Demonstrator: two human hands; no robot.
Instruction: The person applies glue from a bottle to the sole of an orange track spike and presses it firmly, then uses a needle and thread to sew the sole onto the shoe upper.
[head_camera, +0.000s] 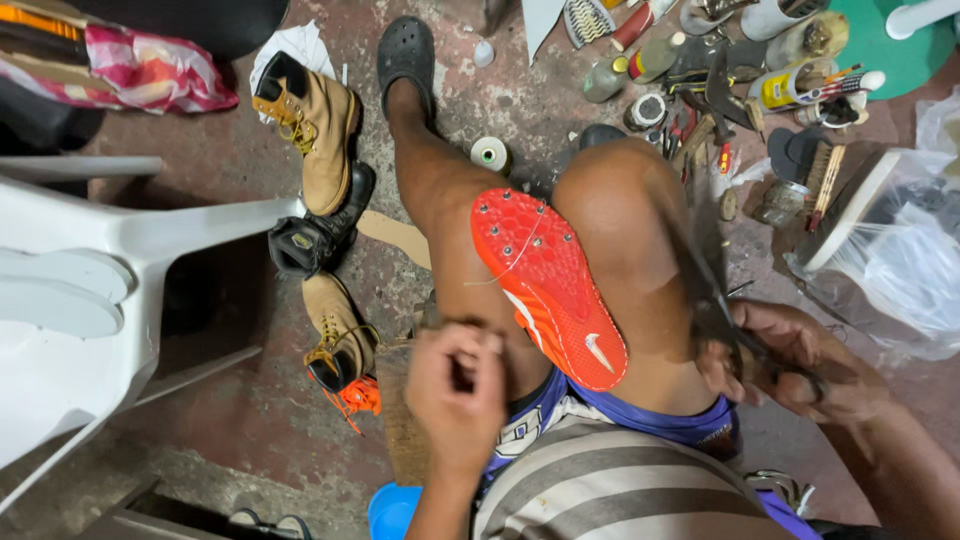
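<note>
White plastic chair (90, 290) sits far left, with tan boots (318, 140) beside it. I see my left hand (455, 390) pinched shut on a thin thread (510, 258), which runs up to the orange spiked shoe (548, 285). I think the shoe lies sole-up between my knees so it stays steady. Right of it, my right hand (790, 360) is closed around dark scissors (715, 310). Tools (760, 90) lie beyond.
</note>
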